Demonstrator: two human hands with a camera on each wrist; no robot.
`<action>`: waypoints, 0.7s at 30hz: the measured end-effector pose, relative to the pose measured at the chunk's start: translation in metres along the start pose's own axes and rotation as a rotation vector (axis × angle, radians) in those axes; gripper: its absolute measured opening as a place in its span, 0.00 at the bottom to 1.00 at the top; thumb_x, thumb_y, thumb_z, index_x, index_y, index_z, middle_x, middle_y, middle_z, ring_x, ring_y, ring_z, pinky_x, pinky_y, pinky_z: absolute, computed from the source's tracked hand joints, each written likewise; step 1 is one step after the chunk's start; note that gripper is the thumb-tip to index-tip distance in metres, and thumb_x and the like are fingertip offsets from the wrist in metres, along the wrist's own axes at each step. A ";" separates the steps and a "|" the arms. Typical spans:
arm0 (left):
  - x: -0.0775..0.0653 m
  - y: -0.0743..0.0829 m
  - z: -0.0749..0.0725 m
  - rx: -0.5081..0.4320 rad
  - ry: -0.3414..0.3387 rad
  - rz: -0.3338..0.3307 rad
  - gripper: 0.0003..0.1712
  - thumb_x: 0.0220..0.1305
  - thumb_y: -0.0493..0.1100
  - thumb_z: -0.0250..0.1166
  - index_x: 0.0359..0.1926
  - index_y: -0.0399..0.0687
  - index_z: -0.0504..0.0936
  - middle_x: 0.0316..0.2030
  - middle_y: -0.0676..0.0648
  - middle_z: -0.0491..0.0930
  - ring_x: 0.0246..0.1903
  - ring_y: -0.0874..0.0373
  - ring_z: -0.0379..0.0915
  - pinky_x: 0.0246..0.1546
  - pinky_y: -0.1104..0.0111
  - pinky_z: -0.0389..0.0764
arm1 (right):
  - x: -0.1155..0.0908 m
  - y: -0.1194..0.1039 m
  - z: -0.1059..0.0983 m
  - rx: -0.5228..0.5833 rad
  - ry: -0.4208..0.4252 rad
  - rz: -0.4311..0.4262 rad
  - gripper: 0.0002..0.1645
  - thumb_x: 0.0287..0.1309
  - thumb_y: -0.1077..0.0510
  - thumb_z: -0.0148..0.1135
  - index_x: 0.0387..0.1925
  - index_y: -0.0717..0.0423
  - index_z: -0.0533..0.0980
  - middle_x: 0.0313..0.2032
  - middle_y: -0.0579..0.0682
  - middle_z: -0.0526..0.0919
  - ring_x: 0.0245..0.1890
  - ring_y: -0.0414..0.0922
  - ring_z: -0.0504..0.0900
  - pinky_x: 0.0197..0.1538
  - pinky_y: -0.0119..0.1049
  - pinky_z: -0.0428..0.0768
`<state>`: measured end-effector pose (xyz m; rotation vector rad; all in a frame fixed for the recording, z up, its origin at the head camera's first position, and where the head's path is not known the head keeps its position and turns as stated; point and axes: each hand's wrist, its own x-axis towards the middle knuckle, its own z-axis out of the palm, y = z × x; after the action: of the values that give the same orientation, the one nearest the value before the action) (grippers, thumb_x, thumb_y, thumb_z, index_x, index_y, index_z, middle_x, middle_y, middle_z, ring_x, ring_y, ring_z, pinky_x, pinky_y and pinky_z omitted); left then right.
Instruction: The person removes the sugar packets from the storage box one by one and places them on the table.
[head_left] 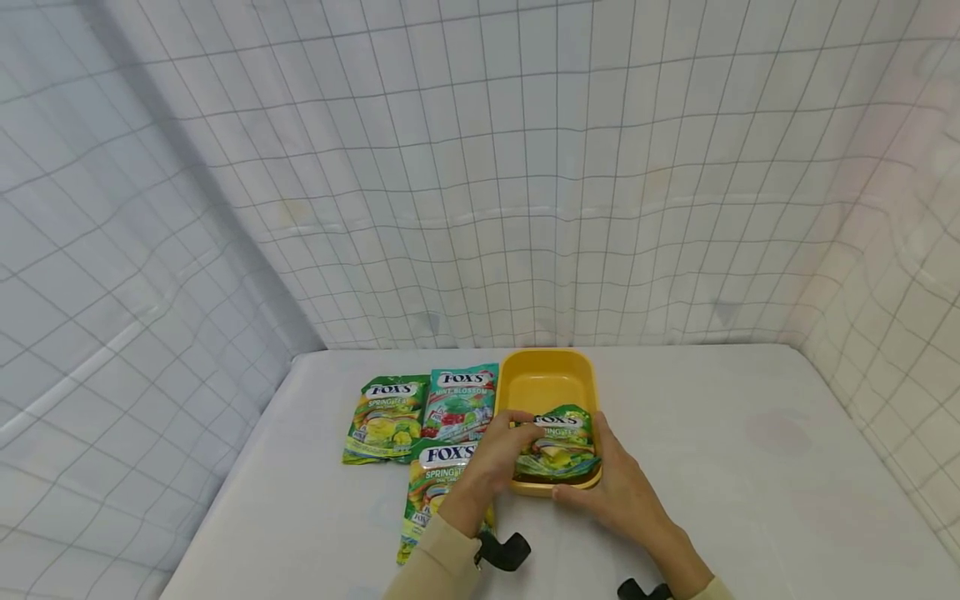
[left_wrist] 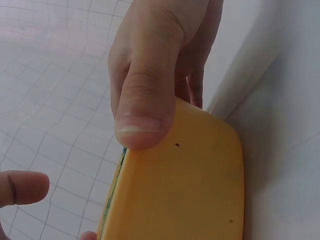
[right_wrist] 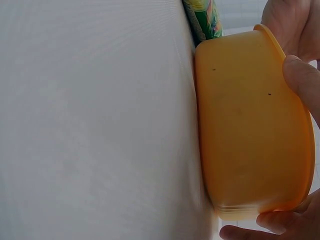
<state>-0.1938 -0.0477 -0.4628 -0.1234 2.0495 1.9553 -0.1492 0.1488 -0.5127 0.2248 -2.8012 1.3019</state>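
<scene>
A yellow plastic container [head_left: 551, 358] stands on the white table. Inside its near half lies a green Fox's Spring Tea candy packet [head_left: 558, 442]. My left hand [head_left: 487, 458] holds the container at its near left corner, and its fingers reach the packet's left edge. In the left wrist view the left thumb [left_wrist: 145, 115] presses on the rim. My right hand [head_left: 618, 492] grips the container's near right side, fingers along the right wall. Its thumb [right_wrist: 302, 82] lies on the rim in the right wrist view. The fingertips inside are partly hidden.
Left of the container lie another Spring Tea packet [head_left: 384, 421] and a teal Mint Blossom packet [head_left: 459, 404]. A third packet, Spring Tea [head_left: 435, 475], sits nearer, partly under the left forearm. White grid-patterned cloth [head_left: 540, 208] walls the back and both sides.
</scene>
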 end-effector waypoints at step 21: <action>0.003 -0.003 -0.004 -0.082 -0.107 0.023 0.26 0.69 0.40 0.65 0.64 0.32 0.73 0.61 0.36 0.69 0.57 0.43 0.69 0.59 0.52 0.75 | 0.001 0.000 0.001 -0.010 -0.003 0.013 0.81 0.40 0.24 0.76 0.81 0.59 0.44 0.77 0.61 0.55 0.71 0.62 0.65 0.66 0.61 0.68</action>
<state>-0.1964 -0.0517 -0.4660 -0.0124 1.9126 2.0145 -0.1499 0.1476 -0.5130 0.2081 -2.8162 1.2905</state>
